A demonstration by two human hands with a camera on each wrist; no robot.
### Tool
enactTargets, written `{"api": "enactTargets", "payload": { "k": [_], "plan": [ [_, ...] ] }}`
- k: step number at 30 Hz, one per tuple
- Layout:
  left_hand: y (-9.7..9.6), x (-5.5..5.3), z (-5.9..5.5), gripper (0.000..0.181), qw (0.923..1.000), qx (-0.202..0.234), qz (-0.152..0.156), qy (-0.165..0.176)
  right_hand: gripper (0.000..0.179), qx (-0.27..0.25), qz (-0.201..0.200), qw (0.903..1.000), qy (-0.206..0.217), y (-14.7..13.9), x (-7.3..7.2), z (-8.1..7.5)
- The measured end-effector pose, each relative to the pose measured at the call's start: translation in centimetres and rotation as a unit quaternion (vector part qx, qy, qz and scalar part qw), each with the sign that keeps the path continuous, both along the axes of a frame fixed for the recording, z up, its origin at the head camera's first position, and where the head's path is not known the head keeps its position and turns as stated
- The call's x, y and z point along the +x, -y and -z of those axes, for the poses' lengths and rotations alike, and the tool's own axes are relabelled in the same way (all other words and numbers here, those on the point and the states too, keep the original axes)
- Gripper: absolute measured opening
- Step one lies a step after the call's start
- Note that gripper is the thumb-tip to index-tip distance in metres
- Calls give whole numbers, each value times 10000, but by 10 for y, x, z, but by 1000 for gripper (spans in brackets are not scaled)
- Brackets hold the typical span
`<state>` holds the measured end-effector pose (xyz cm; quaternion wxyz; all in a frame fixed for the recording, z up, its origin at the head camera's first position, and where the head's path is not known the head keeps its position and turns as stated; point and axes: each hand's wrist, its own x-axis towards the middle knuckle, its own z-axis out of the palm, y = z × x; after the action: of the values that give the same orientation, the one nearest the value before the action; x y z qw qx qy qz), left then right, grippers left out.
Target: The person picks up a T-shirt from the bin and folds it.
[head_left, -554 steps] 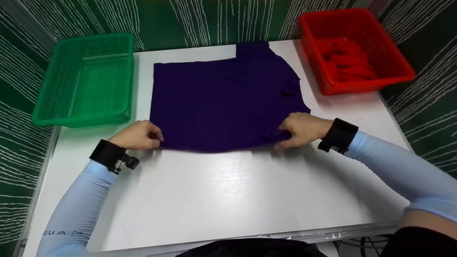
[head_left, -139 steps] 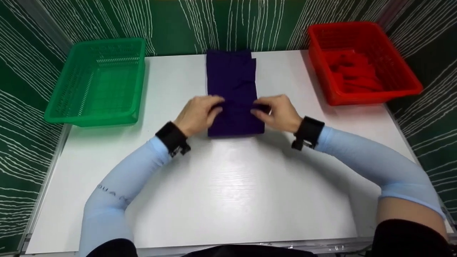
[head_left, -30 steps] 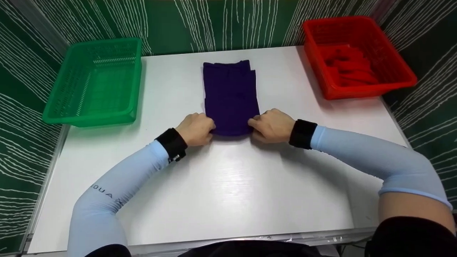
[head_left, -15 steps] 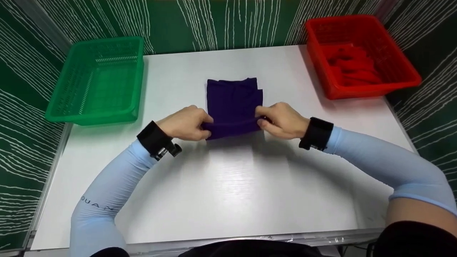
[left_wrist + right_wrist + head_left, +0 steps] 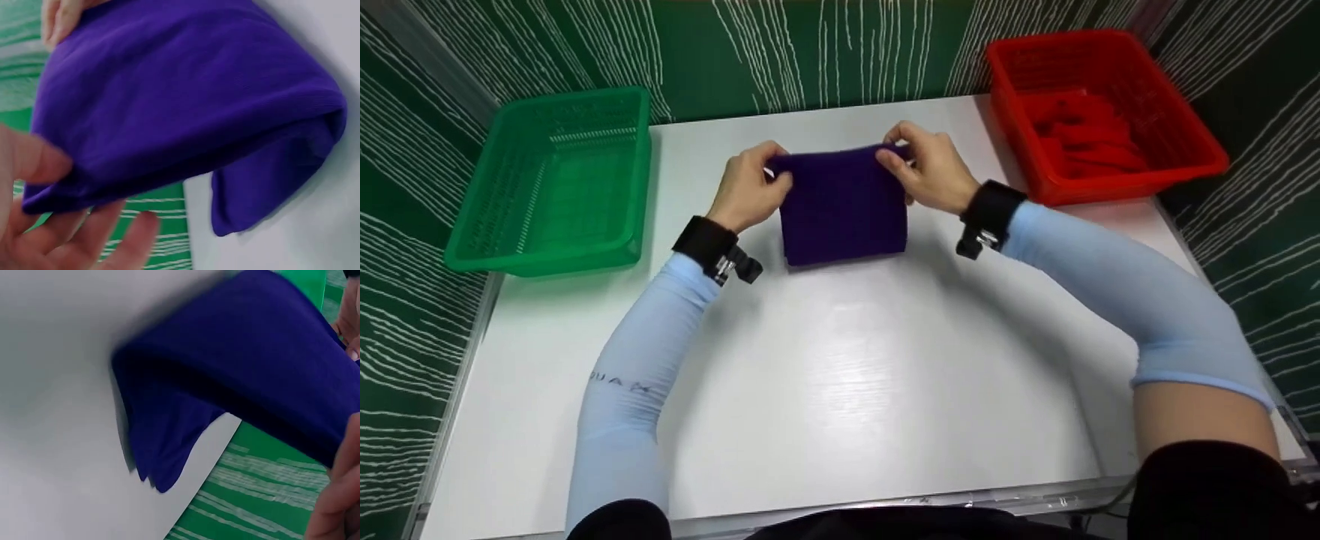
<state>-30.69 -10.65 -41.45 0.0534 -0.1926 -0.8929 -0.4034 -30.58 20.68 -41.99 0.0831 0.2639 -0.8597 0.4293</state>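
Observation:
A dark purple T-shirt (image 5: 844, 206), folded into a small rectangle, is held up by both hands near the middle of the white table (image 5: 840, 405). My left hand (image 5: 750, 187) pinches its far left corner between thumb and fingers. At the far right corner, my right hand (image 5: 931, 169) pinches the cloth the same way. In the left wrist view the lifted flap of the T-shirt (image 5: 185, 84) bends over, and a lower layer lies on the table under it. The right wrist view shows the same bend in the T-shirt (image 5: 242, 354).
A green plastic basket (image 5: 547, 266) stands at the back left of the table, with nothing seen inside. At the back right stands a red basket (image 5: 1147, 180) with red cloth (image 5: 1087, 139) in it. A green wall with white streaks (image 5: 877, 52) rises behind.
First the T-shirt lay wide, then in a narrow strip, then shorter. Over the last half second both hands have carried its near edge up and away, folding it over.

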Motion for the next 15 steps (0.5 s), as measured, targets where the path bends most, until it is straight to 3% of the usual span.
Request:
{"api": "enactTargets", "payload": {
  "k": [4,7,9,11,15],
  "plan": [
    [-12,-22,15,29,9983,130,-547,-133,30,191,596,9975,321,7,-25,4],
    [-20,-35,25,37,9967,281,-752,123,29,332,1025,9927,549,8,-40,12],
    [-23,-42,32,51,9942,476,-746,609,28,423,1239,9889,707,9,-49,19],
    [-24,-46,37,73,9857,732,-611,1387,27,501,1364,9856,866,9,-55,28],
    [-19,-50,49,108,9496,1171,-332,2888,31,677,1439,9800,1194,9,-63,45]
  ]
}}
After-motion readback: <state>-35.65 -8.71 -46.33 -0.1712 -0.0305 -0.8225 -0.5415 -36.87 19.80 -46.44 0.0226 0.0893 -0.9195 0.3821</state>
